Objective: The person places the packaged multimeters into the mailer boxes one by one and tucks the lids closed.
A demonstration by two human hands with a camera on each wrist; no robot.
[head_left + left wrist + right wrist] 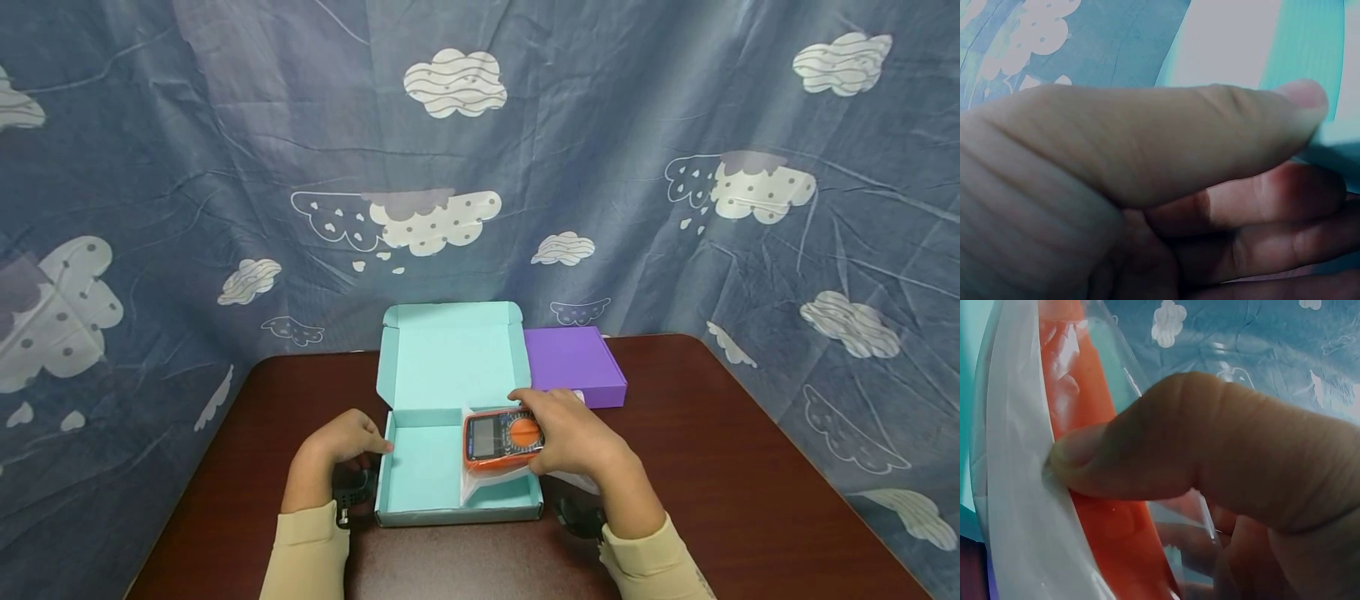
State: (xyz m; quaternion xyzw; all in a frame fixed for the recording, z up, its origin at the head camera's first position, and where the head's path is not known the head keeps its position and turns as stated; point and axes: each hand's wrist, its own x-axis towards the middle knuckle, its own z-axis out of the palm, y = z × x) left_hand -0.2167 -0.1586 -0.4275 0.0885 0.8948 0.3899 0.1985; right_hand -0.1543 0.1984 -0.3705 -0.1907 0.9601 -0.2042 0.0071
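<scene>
An orange multimeter with a grey screen and a round dial lies face up in a clear and white plastic bag. My right hand grips it at its right end, thumb pressed on the orange side through the film. It overlaps the right part of an open turquoise cardboard box in the head view. My left hand pinches that box's left wall, thumb on the rim and fingers outside. The bare box floor shows at left; the multimeter hides the right part.
The box's lid stands raised at the back. Behind and to the right is a closed purple box. Something whitish shows partly under the right hand. A dark red-brown table bears everything, with a blue cloud-print curtain close behind.
</scene>
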